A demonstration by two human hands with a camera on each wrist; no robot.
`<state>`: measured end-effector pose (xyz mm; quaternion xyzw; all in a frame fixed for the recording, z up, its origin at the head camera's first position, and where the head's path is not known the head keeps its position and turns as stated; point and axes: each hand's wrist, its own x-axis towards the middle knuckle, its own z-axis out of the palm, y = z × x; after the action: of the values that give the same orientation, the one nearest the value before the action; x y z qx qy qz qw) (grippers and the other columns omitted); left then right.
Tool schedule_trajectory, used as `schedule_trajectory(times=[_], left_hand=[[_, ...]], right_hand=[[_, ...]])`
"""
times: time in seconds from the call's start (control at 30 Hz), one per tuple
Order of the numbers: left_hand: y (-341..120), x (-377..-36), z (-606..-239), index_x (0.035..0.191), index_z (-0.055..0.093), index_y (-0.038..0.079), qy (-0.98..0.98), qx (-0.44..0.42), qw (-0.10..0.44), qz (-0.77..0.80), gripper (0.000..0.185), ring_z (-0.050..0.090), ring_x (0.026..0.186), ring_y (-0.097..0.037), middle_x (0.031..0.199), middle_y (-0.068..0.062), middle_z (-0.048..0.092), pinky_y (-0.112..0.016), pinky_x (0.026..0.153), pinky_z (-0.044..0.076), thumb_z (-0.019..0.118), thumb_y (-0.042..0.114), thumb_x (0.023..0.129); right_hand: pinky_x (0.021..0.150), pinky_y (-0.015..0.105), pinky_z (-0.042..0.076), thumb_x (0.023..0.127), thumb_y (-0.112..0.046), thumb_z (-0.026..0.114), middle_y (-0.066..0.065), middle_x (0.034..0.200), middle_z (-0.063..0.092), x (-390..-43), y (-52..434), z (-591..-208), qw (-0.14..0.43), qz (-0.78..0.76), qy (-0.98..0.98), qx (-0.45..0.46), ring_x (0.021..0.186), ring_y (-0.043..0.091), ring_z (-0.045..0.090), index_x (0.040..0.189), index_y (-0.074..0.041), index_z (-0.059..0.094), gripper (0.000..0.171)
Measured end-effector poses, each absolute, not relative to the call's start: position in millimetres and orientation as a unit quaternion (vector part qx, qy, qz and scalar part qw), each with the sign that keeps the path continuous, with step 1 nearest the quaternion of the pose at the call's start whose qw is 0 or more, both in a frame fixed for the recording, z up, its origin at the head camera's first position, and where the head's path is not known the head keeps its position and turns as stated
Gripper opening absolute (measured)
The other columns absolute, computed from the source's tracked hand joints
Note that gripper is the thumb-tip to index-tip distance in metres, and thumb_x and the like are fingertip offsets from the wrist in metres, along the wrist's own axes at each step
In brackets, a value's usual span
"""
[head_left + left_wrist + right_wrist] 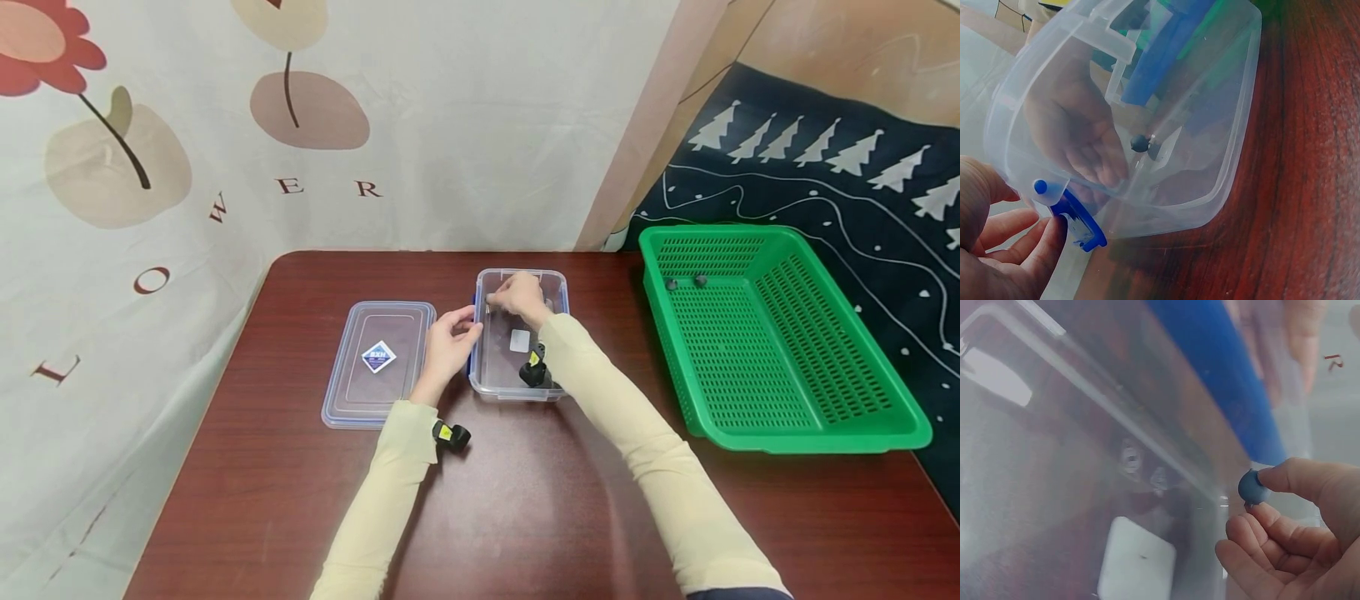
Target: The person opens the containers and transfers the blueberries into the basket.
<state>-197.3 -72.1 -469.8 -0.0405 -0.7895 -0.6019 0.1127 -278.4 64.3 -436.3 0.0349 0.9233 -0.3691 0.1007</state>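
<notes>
My right hand (pixel 517 298) is over the open clear plastic box (pixel 521 393). Its thumb and finger pinch a small blue-grey ball (pixel 1252 487) with a tiny stub at its edge. Through the box wall in the left wrist view, a dark ball (pixel 1140 143) shows beside the right fingers. At the box's left side, my left hand (pixel 447 346) touches the outside with slightly bent fingers. One fingertip rests against the blue latch (pixel 1082 225) hanging there.
Left of the box, a clear lid (pixel 352 392) with a blue-and-white sticker lies on the brown table (pixel 262 492). A large green basket (pixel 817 437) stands at the right, with two small dark balls (pixel 701 281) near its far left corner. A printed cloth (pixel 480 125) hangs behind.
</notes>
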Motion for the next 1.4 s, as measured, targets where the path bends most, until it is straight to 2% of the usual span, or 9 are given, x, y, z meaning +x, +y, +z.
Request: schedule_trajectory(times=[0.13, 0.27, 0.43, 0.73, 0.9, 1.0, 1.17, 1.27, 1.4], left_hand=[[-72.1, -197.0, -469.6, 0.111, 0.062, -0.012, -0.791, -0.036, 0.112, -0.600, 0.030, 0.063, 0.088, -0.035, 0.102, -0.025, 0.061, -0.033, 0.079, 0.058, 0.064, -0.004, 0.082], [-71.9, -196.8, -469.2, 0.112, 0.062, -0.012, -0.791, -0.035, 0.106, -0.602, 0.031, 0.063, 0.090, -0.035, 0.103, -0.025, 0.061, -0.034, 0.080, 0.057, 0.064, -0.003, 0.082], [-72.2, -196.2, -469.2, 0.113, 0.061, -0.011, -0.792, -0.032, 0.101, -0.601, 0.031, 0.064, 0.090, -0.035, 0.104, -0.025, 0.061, -0.034, 0.080, 0.057, 0.065, -0.002, 0.083], [-72.3, -197.1, -470.0, 0.113, 0.061, -0.011, -0.790, -0.030, 0.099, -0.605, 0.032, 0.064, 0.091, -0.035, 0.104, -0.025, 0.061, -0.033, 0.081, 0.057, 0.065, -0.001, 0.083], [-72.9, -196.8, -469.2, 0.114, 0.061, -0.010, -0.793, -0.026, 0.098, -0.601, 0.033, 0.064, 0.091, -0.034, 0.104, -0.025, 0.061, -0.033, 0.081, 0.057, 0.065, -0.001, 0.083], [-73.0, -196.7, -468.7, 0.114, 0.061, -0.010, -0.795, -0.027, 0.099, -0.598, 0.033, 0.064, 0.091, -0.034, 0.104, -0.025, 0.061, -0.033, 0.081, 0.057, 0.066, -0.001, 0.083], [-72.8, -197.1, -468.7, 0.114, 0.061, -0.010, -0.795, -0.023, 0.096, -0.598, 0.033, 0.064, 0.092, -0.034, 0.104, -0.024, 0.061, -0.033, 0.081, 0.057, 0.065, -0.001, 0.083], [-72.8, -197.3, -468.8, 0.114, 0.061, -0.010, -0.796, -0.020, 0.095, -0.597, 0.033, 0.064, 0.092, -0.034, 0.105, -0.024, 0.061, -0.032, 0.081, 0.057, 0.065, -0.001, 0.083], [-72.4, -197.7, -469.1, 0.114, 0.062, -0.010, -0.796, -0.024, 0.096, -0.597, 0.033, 0.064, 0.092, -0.034, 0.105, -0.025, 0.061, -0.033, 0.081, 0.057, 0.066, -0.001, 0.083]], right_hand=[[0.064, 0.030, 0.053, 0.081, -0.024, 0.072, 0.014, 0.082, 0.071, -278.7, 70.2, -428.0, 0.109, -0.396, 0.911, 0.038, 0.075, 0.024, 0.065, 0.087, -0.003, 0.074, 0.022], [0.073, 0.037, 0.058, 0.081, -0.017, 0.071, 0.020, 0.085, 0.069, -278.1, 78.4, -420.3, 0.105, -0.442, 0.890, 0.033, 0.082, 0.031, 0.067, 0.089, 0.002, 0.072, 0.021], [0.079, 0.043, 0.057, 0.082, -0.016, 0.071, 0.020, 0.090, 0.069, -278.5, 90.5, -409.1, 0.103, -0.462, 0.880, 0.042, 0.087, 0.033, 0.067, 0.094, 0.004, 0.069, 0.023], [0.081, 0.037, 0.057, 0.083, -0.018, 0.071, 0.019, 0.094, 0.068, -279.1, 127.0, -382.2, 0.094, -0.488, 0.866, 0.057, 0.090, 0.032, 0.066, 0.099, 0.005, 0.069, 0.028], [0.084, 0.036, 0.056, 0.084, -0.019, 0.070, 0.021, 0.104, 0.065, -278.3, 152.8, -366.5, 0.083, -0.502, 0.858, 0.069, 0.093, 0.033, 0.065, 0.105, 0.005, 0.066, 0.032], [0.084, 0.033, 0.056, 0.086, -0.020, 0.069, 0.021, 0.106, 0.064, -277.3, 170.6, -360.5, 0.077, -0.501, 0.859, 0.074, 0.084, 0.024, 0.066, 0.108, 0.005, 0.065, 0.034], [0.069, 0.019, 0.057, 0.086, -0.021, 0.068, 0.019, 0.099, 0.066, -270.9, 200.1, -353.6, 0.062, -0.506, 0.857, 0.077, 0.064, 0.003, 0.063, 0.110, 0.008, 0.063, 0.038], [0.065, 0.015, 0.056, 0.086, -0.020, 0.068, 0.014, 0.092, 0.067, -264.3, 217.3, -350.1, 0.051, -0.515, 0.852, 0.077, 0.061, -0.001, 0.062, 0.112, 0.010, 0.061, 0.041], [0.068, 0.018, 0.057, 0.085, -0.024, 0.069, 0.003, 0.082, 0.066, -254.4, 240.9, -345.2, 0.037, -0.512, 0.854, 0.088, 0.062, -0.002, 0.062, 0.114, 0.010, 0.059, 0.046]])
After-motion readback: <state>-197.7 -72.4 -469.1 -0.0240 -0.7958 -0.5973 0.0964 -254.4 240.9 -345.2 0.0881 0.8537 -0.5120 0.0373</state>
